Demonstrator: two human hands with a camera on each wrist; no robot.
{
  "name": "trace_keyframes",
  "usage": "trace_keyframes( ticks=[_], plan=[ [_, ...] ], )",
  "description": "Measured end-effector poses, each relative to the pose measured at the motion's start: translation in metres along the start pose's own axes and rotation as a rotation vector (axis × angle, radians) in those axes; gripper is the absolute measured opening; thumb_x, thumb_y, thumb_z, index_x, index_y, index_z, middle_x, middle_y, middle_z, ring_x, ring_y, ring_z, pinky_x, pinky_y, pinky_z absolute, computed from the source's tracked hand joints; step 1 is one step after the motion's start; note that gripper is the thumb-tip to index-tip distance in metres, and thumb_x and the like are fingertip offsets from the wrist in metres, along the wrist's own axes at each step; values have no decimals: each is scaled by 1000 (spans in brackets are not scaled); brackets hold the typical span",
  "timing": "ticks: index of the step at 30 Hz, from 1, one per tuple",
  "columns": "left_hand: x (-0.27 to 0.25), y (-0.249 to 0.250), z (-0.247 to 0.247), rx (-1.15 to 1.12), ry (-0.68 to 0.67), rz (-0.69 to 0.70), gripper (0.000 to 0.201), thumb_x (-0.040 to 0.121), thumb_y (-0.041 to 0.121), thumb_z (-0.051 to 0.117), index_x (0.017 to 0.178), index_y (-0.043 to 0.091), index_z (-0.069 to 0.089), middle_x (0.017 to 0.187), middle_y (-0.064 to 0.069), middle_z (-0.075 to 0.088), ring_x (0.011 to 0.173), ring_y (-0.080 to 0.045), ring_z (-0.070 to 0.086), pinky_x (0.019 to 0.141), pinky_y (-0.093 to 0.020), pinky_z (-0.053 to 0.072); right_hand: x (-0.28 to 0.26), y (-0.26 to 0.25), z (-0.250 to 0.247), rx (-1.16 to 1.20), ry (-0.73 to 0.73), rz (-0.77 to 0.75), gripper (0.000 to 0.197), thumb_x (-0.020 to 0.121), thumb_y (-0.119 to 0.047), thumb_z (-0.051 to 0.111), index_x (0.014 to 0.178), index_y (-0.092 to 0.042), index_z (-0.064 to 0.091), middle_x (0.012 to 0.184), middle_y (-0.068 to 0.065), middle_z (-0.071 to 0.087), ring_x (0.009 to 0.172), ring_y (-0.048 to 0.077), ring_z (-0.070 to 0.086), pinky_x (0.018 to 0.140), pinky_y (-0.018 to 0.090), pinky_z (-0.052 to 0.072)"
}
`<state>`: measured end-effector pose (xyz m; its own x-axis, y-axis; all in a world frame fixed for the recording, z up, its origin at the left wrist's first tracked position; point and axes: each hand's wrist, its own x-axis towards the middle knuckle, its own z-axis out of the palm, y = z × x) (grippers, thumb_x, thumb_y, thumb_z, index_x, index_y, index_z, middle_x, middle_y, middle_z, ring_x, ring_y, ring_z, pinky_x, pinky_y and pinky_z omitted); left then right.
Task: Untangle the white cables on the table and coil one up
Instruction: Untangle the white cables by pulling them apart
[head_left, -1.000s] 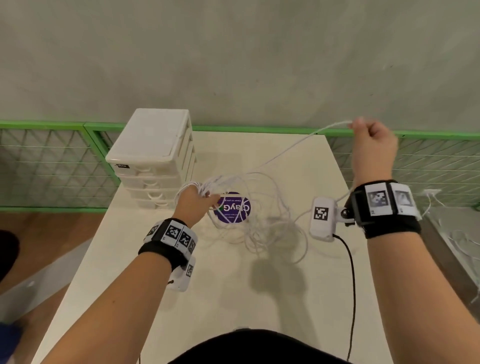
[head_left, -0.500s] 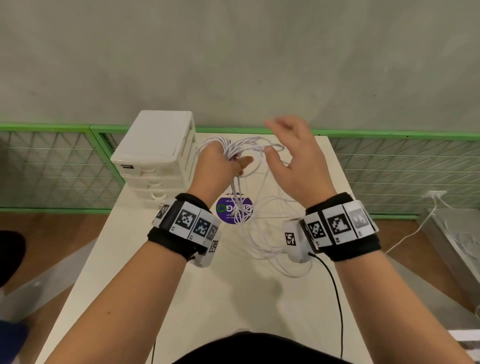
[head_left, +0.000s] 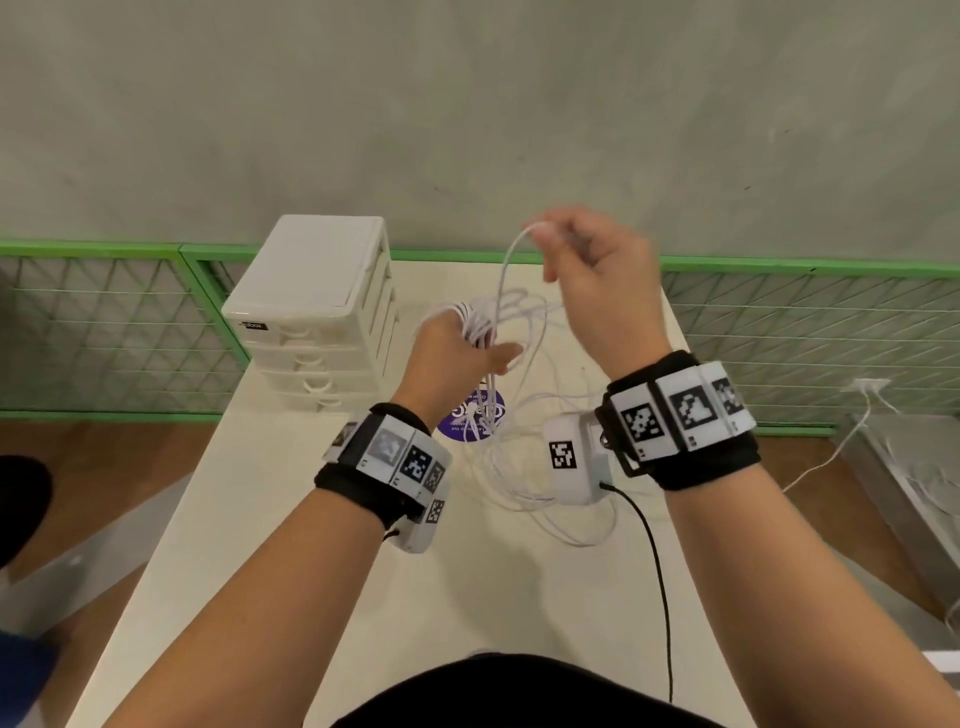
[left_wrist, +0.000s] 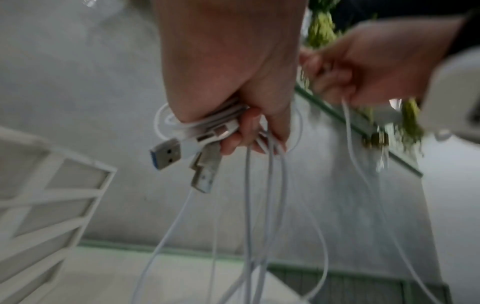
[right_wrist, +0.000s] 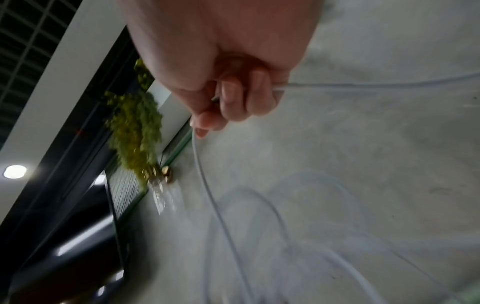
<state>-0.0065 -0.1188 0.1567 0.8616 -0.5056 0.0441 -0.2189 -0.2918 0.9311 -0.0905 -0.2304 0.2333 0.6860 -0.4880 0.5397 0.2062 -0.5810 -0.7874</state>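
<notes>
So the left hand (head_left: 457, 353) has its grip closed round a bundle of white cables (left_wrist: 249, 195), held up over the far half of the table (head_left: 322, 519), with a couple of USB plugs (left_wrist: 166, 154) sticking out of the fist in the left wrist view. The right hand (head_left: 597, 291) is higher up, pinching one strand (head_left: 506, 275) between thumb and fingers, so that grip is narrow and holding just that one cable. The rest of the mess hangs down in loops and pools on the table near the middle, over a purple sticker (head_left: 470, 415), right beside the white drawer box (head_left: 317, 312) at the far left corner. Looks to me like the step is feeding that one strand into a loop on the left hand. To do it well I'd keep the pull gentle and upward so the strand slides free instead of cinching a knot, keep loops the same size, and let the left thumb pin each turn. If it snags, back off and shake the hanging part loose rather than yanking
</notes>
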Motion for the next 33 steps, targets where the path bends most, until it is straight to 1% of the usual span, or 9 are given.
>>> trace_keyframes(
  ticks=[5, 12, 16, 18, 20, 24, 27, 30, 33],
  plan=[
    [-7, -43, 9, 138, -37, 6, 38, 73, 18, 81, 58, 14, 46, 56, 0, 50, 48, -8, 49, 52, -23, 38, 19, 1, -33, 201, 249, 22, 12, 91, -14, 56, 88, -16, 67, 57, -7, 49, 48, -1, 38, 50, 14, 32],
    [-12, -93, 7, 262, -197, -96, 26, 76, 17, 79, 62, 4, 62, 56, -3, 54, 52, -12, 50, 56, -29, 43, 14, 43, -78, 355, 671, 401, 19, 89, -6, 51, 78, -15, 64, 55, -4, 47, 46, 7, 36, 44, 22, 29],
    [-8, -76, -2, 61, -8, -102, 19, 81, 12, 75, 69, 4, 63, 68, -15, 63, 49, -5, 54, 47, -17, 43, -3, 92, -89, -364, 328, 667, 26, 89, -22, 49, 108, -14, 64, 93, 5, 62, 84, 17, 57, 81, 32, 45],
    [0, -47, -7, 3, 56, -36, 18, 82, 12, 74, 69, 12, 61, 66, -7, 61, 44, -1, 50, 44, -16, 40, -11, 97, -80, -540, 204, 547, 46, 89, -31, 54, 132, -14, 51, 136, 11, 47, 126, 27, 42, 107, 42, 33],
    [7, -13, -11, -6, 45, 62, 13, 82, 12, 74, 73, 13, 64, 65, -1, 60, 45, 3, 50, 47, -15, 42, -12, 84, -62, -513, 127, 241, 60, 89, -35, 59, 142, -18, 37, 152, 7, 26, 140, 22, 21, 115, 34, 17],
    [10, 40, -16, -82, -19, 201, 17, 84, 3, 70, 83, 17, 61, 76, 2, 63, 62, 9, 59, 62, -8, 47, -1, 53, -29, -423, -189, -221, 47, 88, -37, 57, 130, -16, 55, 133, 2, 52, 128, 16, 40, 109, 18, 21],
    [11, 52, -19, -111, -50, 250, 27, 85, -2, 67, 76, 22, 58, 74, 3, 60, 60, 8, 60, 65, -12, 49, 10, 42, -19, -311, -180, -180, 29, 86, -20, 60, 113, -15, 68, 109, 4, 70, 99, 23, 63, 89, 26, 44],
    [13, 44, -22, -55, -13, 204, 23, 82, 5, 72, 74, 22, 58, 77, -7, 63, 72, -15, 63, 71, -33, 53, 16, 33, -15, -342, -198, -172, 23, 85, -17, 62, 105, -13, 72, 99, 6, 73, 90, 23, 66, 82, 31, 47],
    [9, 29, -18, -43, 5, 85, 12, 79, 9, 73, 79, 10, 61, 78, -11, 65, 62, -13, 56, 55, -25, 48, 20, 28, -9, -392, -243, -137, 18, 83, -25, 67, 98, -17, 74, 91, 5, 67, 82, 22, 60, 75, 35, 46]
  ],
)
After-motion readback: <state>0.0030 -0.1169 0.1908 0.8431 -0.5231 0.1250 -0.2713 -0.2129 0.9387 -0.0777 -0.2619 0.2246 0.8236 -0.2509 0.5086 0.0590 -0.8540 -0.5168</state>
